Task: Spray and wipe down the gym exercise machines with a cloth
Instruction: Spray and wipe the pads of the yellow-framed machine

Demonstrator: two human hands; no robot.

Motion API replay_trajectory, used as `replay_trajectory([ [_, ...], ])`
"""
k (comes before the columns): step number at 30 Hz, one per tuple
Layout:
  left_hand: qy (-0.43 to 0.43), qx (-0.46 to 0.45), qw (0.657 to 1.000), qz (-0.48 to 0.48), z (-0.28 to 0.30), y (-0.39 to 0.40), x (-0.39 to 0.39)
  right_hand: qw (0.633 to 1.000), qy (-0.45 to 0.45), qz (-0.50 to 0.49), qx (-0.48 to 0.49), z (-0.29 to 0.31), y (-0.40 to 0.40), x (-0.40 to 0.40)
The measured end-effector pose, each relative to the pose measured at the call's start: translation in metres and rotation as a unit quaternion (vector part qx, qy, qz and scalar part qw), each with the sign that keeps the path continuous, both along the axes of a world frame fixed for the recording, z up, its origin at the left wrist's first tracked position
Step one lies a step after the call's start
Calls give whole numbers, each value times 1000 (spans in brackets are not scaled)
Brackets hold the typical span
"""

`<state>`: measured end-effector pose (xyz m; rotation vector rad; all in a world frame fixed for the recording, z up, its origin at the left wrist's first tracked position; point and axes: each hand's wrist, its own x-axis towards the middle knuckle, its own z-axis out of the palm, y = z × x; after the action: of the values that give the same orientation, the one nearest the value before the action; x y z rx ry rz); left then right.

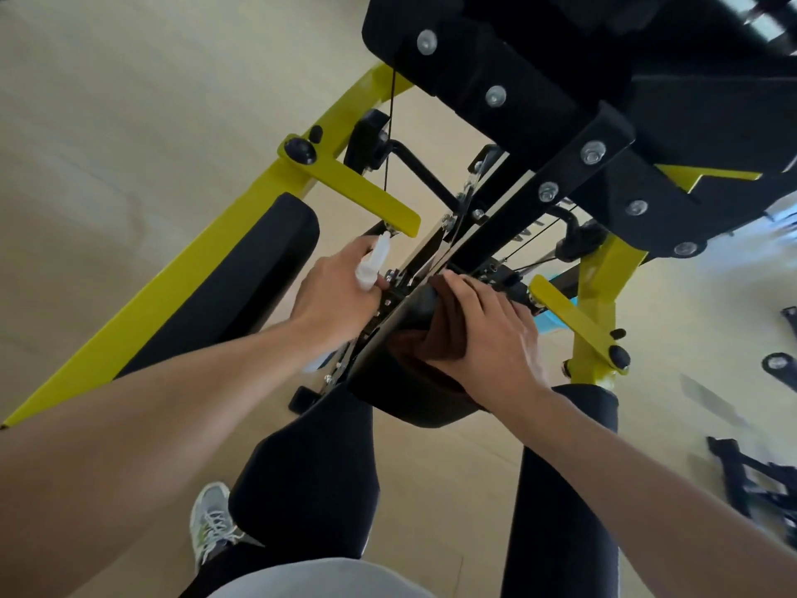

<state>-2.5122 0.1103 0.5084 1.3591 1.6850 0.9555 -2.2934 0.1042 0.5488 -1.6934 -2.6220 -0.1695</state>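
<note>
Head view, looking steeply down along a yellow and black exercise machine.

Left hand: fingers curled round a white spray bottle, nozzle end pointing up and away, bottle body mostly hidden behind the hand and wrist. Hand sat just beside the machine's central black bar and its bolted brackets.

Right hand: fingers bent over a dark brown cloth, pressing it onto a black padded seat at the foot of the bar. Cloth bunched under the palm, part of it draped toward the seat's near edge.

Surroundings: a long black pad lay to the left along the yellow frame. Two short yellow arms with black knobs flanked the hands, one upper left, one right. A thin black cable ran down close to the left hand. A large black bolted plate overhung the top of the view. The person's legs in dark leggings straddled the seat; one grey trainer on the pale wood floor. More dark equipment at the right edge, blurred.
</note>
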Motion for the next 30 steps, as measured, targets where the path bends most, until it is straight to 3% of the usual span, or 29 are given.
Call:
replay_trajectory([
  [3,15,-4,1000,27,1,3,0,999,-39,30,1,-3,-2,-16],
  [7,-3,-3,998,68,1,5,-3,970,-148,192,38,-4,-4,-33],
  [10,-12,4,997,80,-3,7,-5,912,-275,303,21,-15,-8,-52],
  [14,-36,12,997,70,-9,10,-9,787,-489,375,-19,-75,-18,-82],
  [16,-37,9,997,65,-12,12,-11,740,-540,398,-36,-106,-24,-88],
  [19,-23,9,999,45,-15,13,-11,713,-539,447,-36,-134,-27,-81],
  [24,-1,11,1000,24,-14,6,-12,740,-496,455,-24,-113,-35,-53],
  [30,-13,-15,1000,10,-9,-7,-11,899,-317,299,45,-46,-55,28],
])
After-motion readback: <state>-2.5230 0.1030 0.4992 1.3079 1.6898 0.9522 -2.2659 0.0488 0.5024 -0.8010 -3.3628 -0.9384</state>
